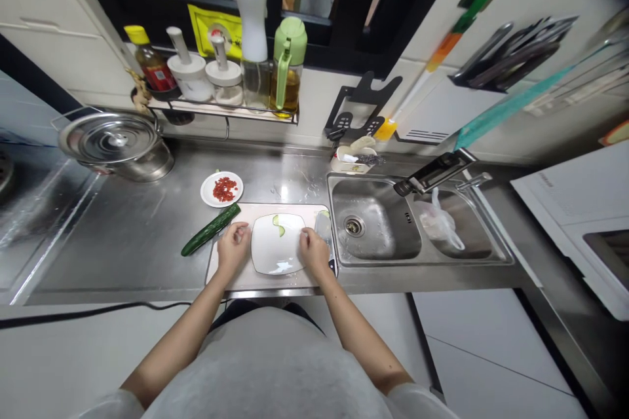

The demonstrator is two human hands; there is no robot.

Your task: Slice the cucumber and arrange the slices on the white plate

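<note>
A white squarish plate (278, 252) lies on a pale cutting board (240, 281), with two thin cucumber slices (280, 229) near its far side. My left hand (233, 249) is beside the plate's left edge, fingers curled together; anything in them is too small to make out. At the plate's right rim, my right hand (315, 251) has closed fingers, and I cannot tell whether they grip the rim or a small piece. Left of the board rests a dark green cucumber (211, 230). What looks like a knife (323, 226) lies partly hidden behind my right hand.
A small white plate of red bits (225, 189) sits behind the cucumber. To the right is a double sink (376, 252) with a plastic bag (439, 222) in it. A lidded steel pot (118, 144) stands at left, and a seasoning rack (226, 108) hangs above the counter.
</note>
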